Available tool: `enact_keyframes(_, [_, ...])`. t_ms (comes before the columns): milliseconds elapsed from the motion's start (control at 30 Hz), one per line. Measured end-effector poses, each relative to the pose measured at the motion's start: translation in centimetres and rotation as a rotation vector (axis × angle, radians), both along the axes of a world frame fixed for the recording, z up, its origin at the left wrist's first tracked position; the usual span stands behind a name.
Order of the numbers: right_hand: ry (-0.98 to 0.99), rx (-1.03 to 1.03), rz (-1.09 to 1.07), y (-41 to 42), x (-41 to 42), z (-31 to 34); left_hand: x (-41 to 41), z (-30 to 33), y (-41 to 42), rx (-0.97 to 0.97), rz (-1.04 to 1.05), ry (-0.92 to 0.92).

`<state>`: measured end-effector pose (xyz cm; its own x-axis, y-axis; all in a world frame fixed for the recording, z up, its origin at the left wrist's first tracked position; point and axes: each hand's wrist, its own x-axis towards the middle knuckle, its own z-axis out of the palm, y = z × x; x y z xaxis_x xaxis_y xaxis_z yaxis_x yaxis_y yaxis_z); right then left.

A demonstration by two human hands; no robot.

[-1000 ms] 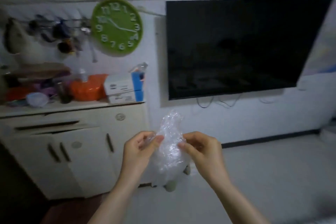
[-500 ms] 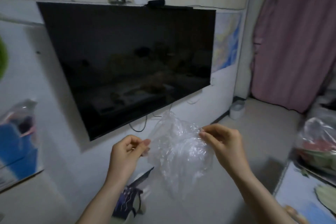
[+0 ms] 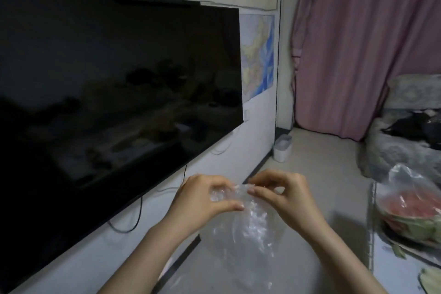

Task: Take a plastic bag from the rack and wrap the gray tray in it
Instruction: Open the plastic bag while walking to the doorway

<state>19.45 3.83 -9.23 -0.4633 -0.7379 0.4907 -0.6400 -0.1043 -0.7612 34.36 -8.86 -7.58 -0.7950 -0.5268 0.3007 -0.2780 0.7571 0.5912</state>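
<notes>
Two hands pinch my clear plastic bag (image 3: 248, 227) at its top, left hand (image 3: 202, 200) and right hand (image 3: 284, 196) fingers clamped on it; I should rub its mouth open gently.

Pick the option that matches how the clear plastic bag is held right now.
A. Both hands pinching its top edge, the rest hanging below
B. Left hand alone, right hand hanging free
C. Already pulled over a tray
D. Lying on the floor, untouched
A: the left hand and right hand both pinch the top of the clear plastic bag, which hangs below them.
</notes>
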Motion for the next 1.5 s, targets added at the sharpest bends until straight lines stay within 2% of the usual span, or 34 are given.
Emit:
enact_keyframes(67, [-0.086,-0.010,0.031,-2.5,-4.3,0.5,-3.6,0.1,-3.6,0.078,0.009,0.045])
enact_keyframes(200, [-0.154,0.128,0.120,-7.0,-12.7,1.4,-10.6,0.9,-10.0,0.166,0.002,0.157])
enact_keyframes(300, [-0.195,0.077,0.112,-10.3,-17.3,1.1,-15.9,0.5,-13.8,0.203,-0.039,0.177])
enact_keyframes(800, [-0.148,-0.113,-0.540,-20.9,-41.3,-0.1,-45.1,-2.7,-33.0,0.455,-0.258,0.324])
enact_keyframes(967, [-0.096,-0.083,-0.681,-23.3,-47.4,0.6,-54.4,-2.9,-36.5,0.464,-0.432,0.172])
enact_keyframes(1100, [-0.048,-0.022,-0.739,-25.9,-52.1,0.3,-60.7,-1.9,-36.3,0.424,-0.535,0.132])
enact_keyframes(1233, [-0.028,-0.005,-0.740,-29.2,-57.9,-0.6,-67.3,-1.5,-34.9,0.394,-0.696,-0.030])
enact_keyframes(1333, [-0.012,0.000,-0.738,-31.1,-63.3,-1.1,-73.0,-2.4,-35.6,0.355,-0.683,-0.121])
enact_keyframes(1500, [-0.034,0.001,-0.661,-32.7,-74.6,-0.5,-84.3,-3.4,-38.8,0.457,-0.653,-0.094])
